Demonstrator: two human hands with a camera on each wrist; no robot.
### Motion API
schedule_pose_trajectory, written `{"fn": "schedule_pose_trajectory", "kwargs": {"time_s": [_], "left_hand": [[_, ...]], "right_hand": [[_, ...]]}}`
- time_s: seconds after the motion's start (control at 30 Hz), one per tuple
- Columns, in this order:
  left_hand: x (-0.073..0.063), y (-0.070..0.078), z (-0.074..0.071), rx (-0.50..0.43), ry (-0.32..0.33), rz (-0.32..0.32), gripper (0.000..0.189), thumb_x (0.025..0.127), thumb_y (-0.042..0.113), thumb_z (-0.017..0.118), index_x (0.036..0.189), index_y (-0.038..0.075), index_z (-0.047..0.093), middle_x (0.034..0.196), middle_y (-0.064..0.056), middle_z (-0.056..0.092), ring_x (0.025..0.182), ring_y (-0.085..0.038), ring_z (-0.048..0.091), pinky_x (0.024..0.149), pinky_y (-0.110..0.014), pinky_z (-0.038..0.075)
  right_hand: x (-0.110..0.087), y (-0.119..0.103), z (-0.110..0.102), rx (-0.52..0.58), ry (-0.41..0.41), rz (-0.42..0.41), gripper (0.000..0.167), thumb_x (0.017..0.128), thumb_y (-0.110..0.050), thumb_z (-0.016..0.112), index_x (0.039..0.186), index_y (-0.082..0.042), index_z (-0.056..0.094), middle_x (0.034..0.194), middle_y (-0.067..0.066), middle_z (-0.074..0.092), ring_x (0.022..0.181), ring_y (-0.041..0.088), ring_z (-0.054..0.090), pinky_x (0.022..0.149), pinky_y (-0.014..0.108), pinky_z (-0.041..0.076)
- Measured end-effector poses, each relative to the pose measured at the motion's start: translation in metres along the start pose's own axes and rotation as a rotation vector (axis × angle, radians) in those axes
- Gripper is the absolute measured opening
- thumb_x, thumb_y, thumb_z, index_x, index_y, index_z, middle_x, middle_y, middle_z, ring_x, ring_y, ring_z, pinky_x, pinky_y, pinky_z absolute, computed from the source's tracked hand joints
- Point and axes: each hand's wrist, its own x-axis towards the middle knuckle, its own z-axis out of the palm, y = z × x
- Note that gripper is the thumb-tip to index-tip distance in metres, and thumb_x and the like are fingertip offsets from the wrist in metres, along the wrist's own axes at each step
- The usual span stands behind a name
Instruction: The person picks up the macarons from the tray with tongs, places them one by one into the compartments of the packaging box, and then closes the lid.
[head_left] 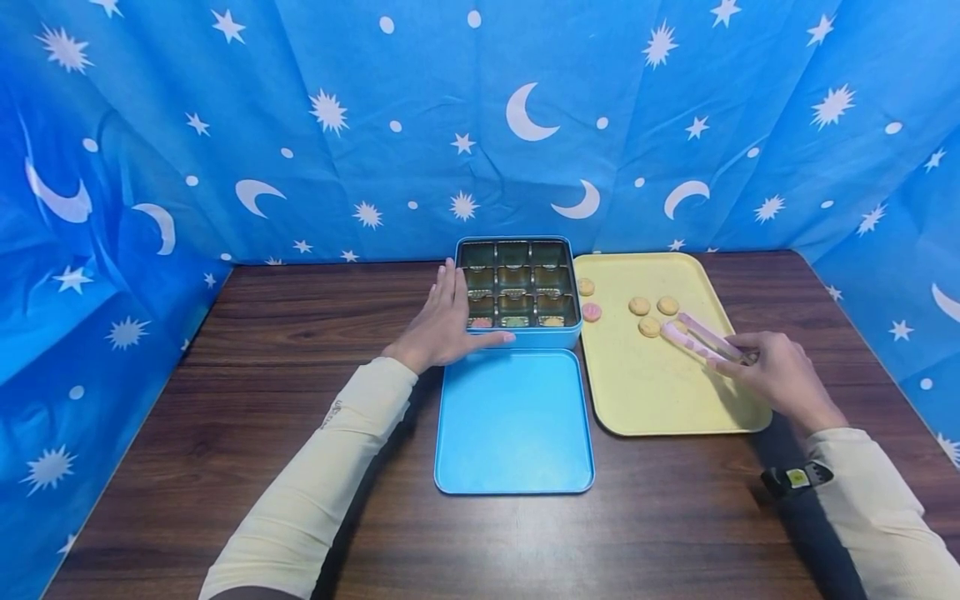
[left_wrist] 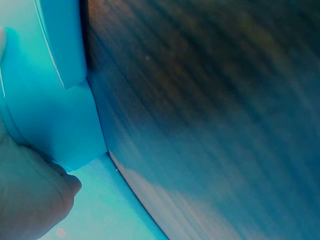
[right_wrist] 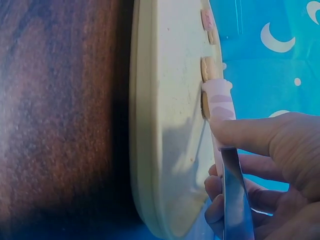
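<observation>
Tongs (head_left: 692, 343) partly hide 1 cookie (head_left: 679, 326); the head view crops the right sleeve (head_left: 870, 508).

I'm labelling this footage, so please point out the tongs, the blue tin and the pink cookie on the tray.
Tongs (right_wrist: 232, 167): right wrist view, metal handle.
Blue tin (head_left: 542, 337): head view, front wall.
Pink cookie (head_left: 592, 312): head view, top face.

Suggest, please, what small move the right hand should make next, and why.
Probably squeeze the tongs gently: the right hand holds them with their tips on either side of a cookie on the tray, while the left hand rests against the tin.
</observation>
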Motion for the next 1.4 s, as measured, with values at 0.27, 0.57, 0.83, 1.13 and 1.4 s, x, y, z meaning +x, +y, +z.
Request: {"fn": "schedule_pose_trajectory", "kwargs": {"time_s": [0.27,0.57,0.83,1.13,1.4], "left_hand": [[0.001,0.000,0.001,0.009,0.002,-0.004,0.136,0.077,0.087,0.056,0.160,0.001,-0.010,0.166,-0.013,-0.024,0.153,-0.029,-0.018,0.123,-0.047,0.002],[0.000,-0.001,-0.001,0.000,0.000,-0.001,0.135,0.078,0.086,0.056,0.160,0.001,-0.010,0.166,-0.014,-0.023,0.152,-0.028,-0.020,0.123,-0.049,0.003],[0.001,-0.002,0.000,0.004,0.009,0.014,0.136,0.078,0.086,0.057,0.160,-0.001,-0.008,0.166,-0.016,-0.022,0.152,-0.028,-0.019,0.123,-0.046,0.001],[0.000,-0.001,-0.001,0.002,0.013,0.023,0.137,0.077,0.087,0.057,0.159,-0.001,-0.008,0.166,-0.017,-0.021,0.153,-0.030,-0.018,0.123,-0.046,0.002],[0.001,-0.003,0.001,0.001,0.014,0.017,0.137,0.076,0.088,0.055,0.160,-0.001,-0.008,0.166,-0.015,-0.023,0.153,-0.029,-0.019,0.123,-0.046,0.002]], "right_hand": [[-0.003,0.000,-0.002,-0.002,0.020,-0.016,0.055,0.092,-0.022,0.076,0.124,0.019,0.060,0.100,0.030,0.066,0.075,0.030,0.053,0.055,0.033,0.039],[-0.002,-0.008,-0.009,-0.016,0.081,-0.085,0.048,0.093,-0.020,0.076,0.119,0.018,0.064,0.095,0.027,0.067,0.068,0.025,0.051,0.050,0.030,0.039],[0.005,-0.025,-0.011,-0.018,0.104,-0.175,0.038,0.088,-0.011,0.078,0.113,0.016,0.068,0.090,0.023,0.066,0.069,0.024,0.050,0.051,0.029,0.039],[0.012,-0.055,-0.007,0.029,0.061,-0.170,0.046,0.090,-0.019,0.078,0.119,0.015,0.067,0.094,0.024,0.066,0.070,0.025,0.054,0.050,0.029,0.041],[0.021,-0.083,0.002,0.047,0.043,-0.215,0.044,0.090,-0.019,0.078,0.122,0.011,0.068,0.101,0.024,0.069,0.075,0.028,0.054,0.054,0.032,0.043]]}}
